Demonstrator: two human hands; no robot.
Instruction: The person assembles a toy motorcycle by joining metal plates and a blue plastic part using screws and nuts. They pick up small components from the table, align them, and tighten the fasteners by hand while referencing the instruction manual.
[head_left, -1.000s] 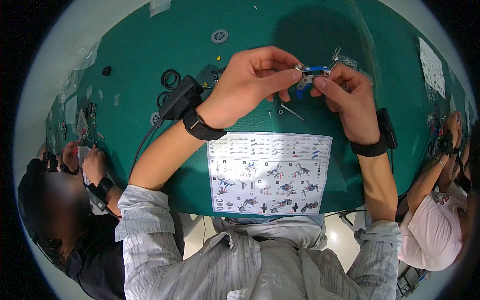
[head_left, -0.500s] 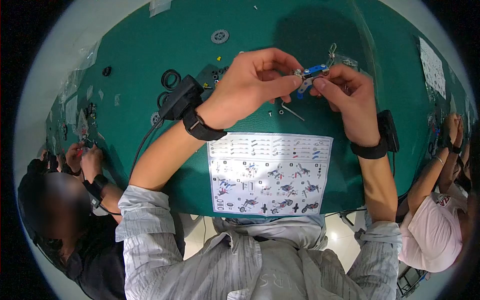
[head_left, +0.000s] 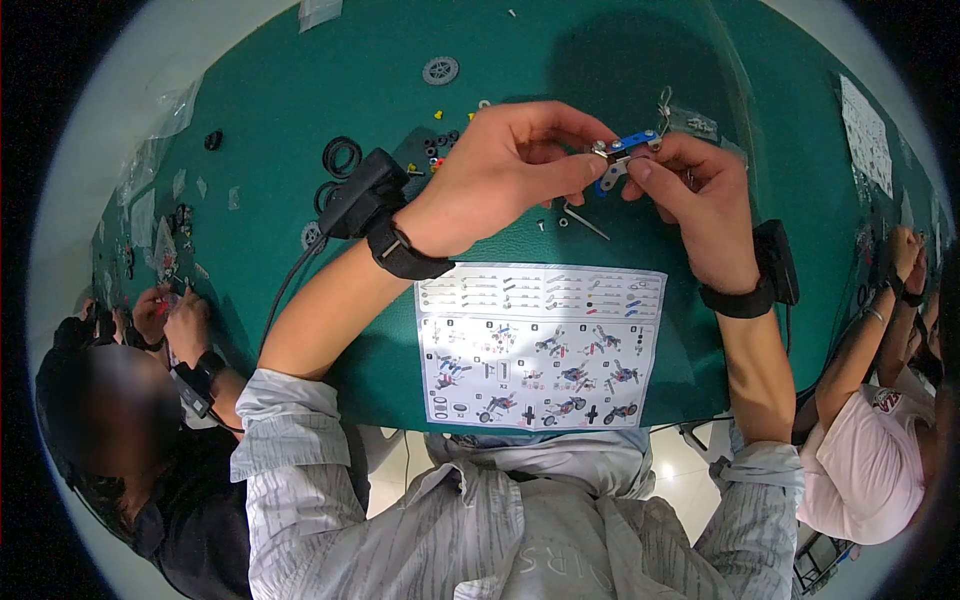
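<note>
Between both hands, above the green table, is a small model assembly (head_left: 632,142) of blue and silver perforated strips joined with screws. My left hand (head_left: 535,165) pinches its left end between thumb and fingertips. My right hand (head_left: 695,185) grips the right side, thumb pressed against a silver strip. Fingers hide part of the assembly. Just below it on the table lie an L-shaped hex key (head_left: 588,222), a nut (head_left: 563,223) and a small screw (head_left: 541,225). A printed instruction sheet (head_left: 540,345) with step pictures lies flat near the table's front edge.
Black rubber tires (head_left: 342,157) and small black, red and yellow parts lie left of my left hand. A grey wheel (head_left: 440,70) sits farther back. A plastic bag of parts (head_left: 692,123) is behind my right hand. People work at both sides.
The assembly has turned slightly in my fingers, and its lower blue part is now more covered. Both hands keep nearly the same place and hold.
</note>
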